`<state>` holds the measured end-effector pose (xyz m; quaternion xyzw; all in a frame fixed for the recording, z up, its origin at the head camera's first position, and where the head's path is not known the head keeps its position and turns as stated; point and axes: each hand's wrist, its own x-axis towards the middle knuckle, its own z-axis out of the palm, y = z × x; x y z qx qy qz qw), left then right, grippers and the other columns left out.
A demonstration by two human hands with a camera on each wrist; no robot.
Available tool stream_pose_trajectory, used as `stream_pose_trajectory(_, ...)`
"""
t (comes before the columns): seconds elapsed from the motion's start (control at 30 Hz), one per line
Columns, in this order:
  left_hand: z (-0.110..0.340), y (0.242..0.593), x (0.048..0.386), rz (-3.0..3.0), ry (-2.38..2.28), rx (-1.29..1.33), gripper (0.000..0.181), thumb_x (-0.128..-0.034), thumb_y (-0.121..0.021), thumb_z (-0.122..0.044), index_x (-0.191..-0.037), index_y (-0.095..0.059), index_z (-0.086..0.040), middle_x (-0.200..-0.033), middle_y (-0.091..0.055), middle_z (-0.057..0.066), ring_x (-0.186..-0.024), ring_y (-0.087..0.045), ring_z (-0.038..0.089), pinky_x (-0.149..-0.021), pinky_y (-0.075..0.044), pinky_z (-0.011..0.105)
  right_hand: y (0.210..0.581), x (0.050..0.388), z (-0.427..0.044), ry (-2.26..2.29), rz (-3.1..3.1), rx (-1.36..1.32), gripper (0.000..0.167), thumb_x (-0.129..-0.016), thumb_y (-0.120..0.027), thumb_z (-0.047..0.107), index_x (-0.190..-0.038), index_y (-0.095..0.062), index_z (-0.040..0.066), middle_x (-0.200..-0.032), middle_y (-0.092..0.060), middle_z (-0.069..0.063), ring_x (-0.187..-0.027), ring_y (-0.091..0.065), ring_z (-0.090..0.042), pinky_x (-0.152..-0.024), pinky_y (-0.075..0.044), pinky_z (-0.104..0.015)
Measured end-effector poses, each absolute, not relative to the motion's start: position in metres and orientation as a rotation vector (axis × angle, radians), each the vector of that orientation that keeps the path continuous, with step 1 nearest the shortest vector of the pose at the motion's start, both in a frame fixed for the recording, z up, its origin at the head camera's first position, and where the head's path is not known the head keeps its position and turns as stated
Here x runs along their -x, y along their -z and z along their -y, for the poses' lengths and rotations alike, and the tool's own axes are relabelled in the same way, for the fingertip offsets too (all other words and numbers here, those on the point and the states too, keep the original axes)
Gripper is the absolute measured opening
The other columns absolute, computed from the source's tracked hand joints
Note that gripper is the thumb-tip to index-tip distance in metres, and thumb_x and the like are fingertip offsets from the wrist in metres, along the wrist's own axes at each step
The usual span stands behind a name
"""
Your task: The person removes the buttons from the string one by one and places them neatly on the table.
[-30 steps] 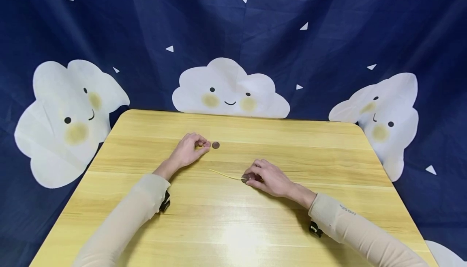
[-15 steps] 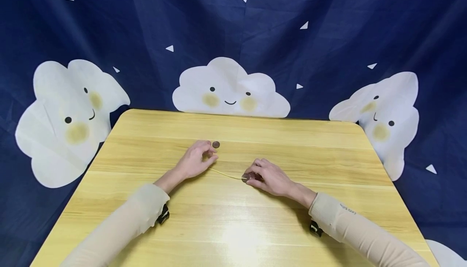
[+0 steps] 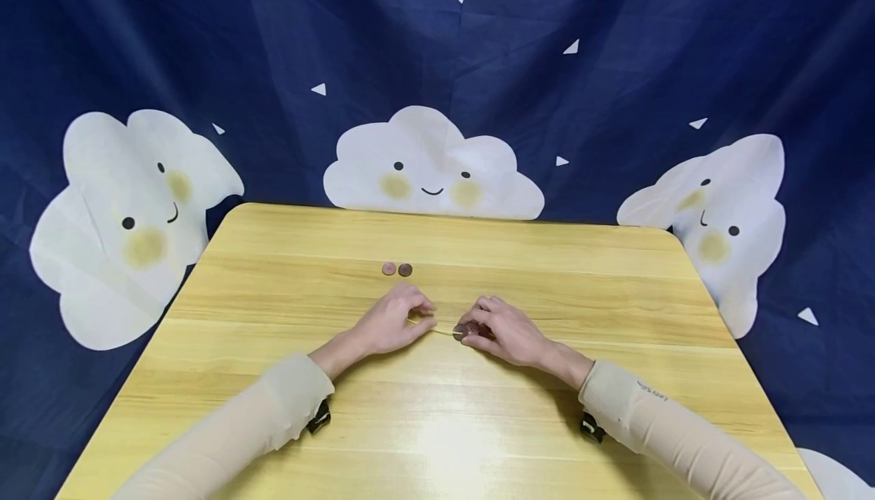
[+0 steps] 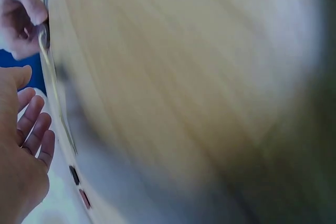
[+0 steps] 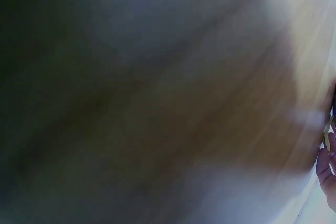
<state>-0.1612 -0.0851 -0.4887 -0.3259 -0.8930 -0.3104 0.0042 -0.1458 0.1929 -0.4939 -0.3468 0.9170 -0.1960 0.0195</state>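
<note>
While a pair of pale beige sleeves (image 3: pixel 263 409) crosses the near part of the yellow wood-grain table (image 3: pixel 383 439), we see both bare hands at work around its middle. The right hand (image 3: pixel 509 333) pinches a small, round, dark brown button (image 3: pixel 459 328) between thumb and fingers, just above or on the tabletop. A thin yellow cord (image 3: pixel 446 332) runs left from that button toward the other hand.

The left hand (image 3: pixel 388 323) has changed most: we saw it at the buttons farther off, and it has now come nearer and to the right, beside the cord. Its fingers are loosely bent and hold nothing, as the left wrist view shows us; the head view is too small for us to say whether a fingertip touches the cord.

Farther off and to the left lie a flat, round, pink button (image 3: pixel 389 268) and, just to its right, a second round, dark brown button (image 3: pixel 405 270), both away from the hands. For the work, we judge this to mean that attention has passed from those two to the cord and the button in the right hand.

Beyond the far edge we see a dark blue cloth backdrop (image 3: pixel 437 44) with a white printed cloud (image 3: pixel 431 150).
</note>
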Motion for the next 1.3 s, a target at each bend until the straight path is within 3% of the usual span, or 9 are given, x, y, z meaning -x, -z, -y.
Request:
stream_pose_trajectory(0.53, 0.063, 0.495, 0.154, 2.883, 0.911, 1.143, 0.029, -0.0934, -0.080, -0.029, -0.115, -0.076, -0.011, -0.113, -0.074, 0.002, -0.110, -0.062, 0.019, -0.103, -0.054, 0.039, 0.493, 0.146, -0.192, 0.639, -2.848, 1.127, 0.028, -0.097, -0.075, 0.039, -0.120, -0.075, 0.022, -0.105, -0.066, 0.007, -0.090, -0.054, -0.009, -0.075, -0.046, -0.023)
stream_pose_trajectory(0.83, 0.060, 0.495, 0.154, 2.899, 0.892, 1.145, 0.031, -0.0930, -0.080, -0.029, -0.117, -0.076, -0.010, -0.114, -0.073, 0.003, -0.110, -0.061, 0.019, -0.103, -0.053, 0.039, 0.490, 0.146, -0.195, 0.645, -2.830, 1.085, 0.033, -0.095, -0.078, 0.039, -0.122, -0.074, 0.020, -0.106, -0.065, 0.005, -0.089, -0.056, -0.009, -0.076, -0.049, -0.025)
stream_pose_trajectory(1.3, 0.047, 0.493, 0.156, 2.964, 0.876, 1.132, 0.039, -0.0915, -0.081, -0.036, -0.120, -0.075, -0.010, -0.112, -0.070, 0.002, -0.106, -0.058, 0.017, -0.098, -0.053, 0.037, 0.490, 0.143, -0.205, 0.703, -2.815, 1.037, 0.031, -0.095, -0.079, 0.035, -0.121, -0.072, 0.019, -0.105, -0.063, 0.004, -0.083, -0.051, -0.009, -0.073, -0.043, -0.023)
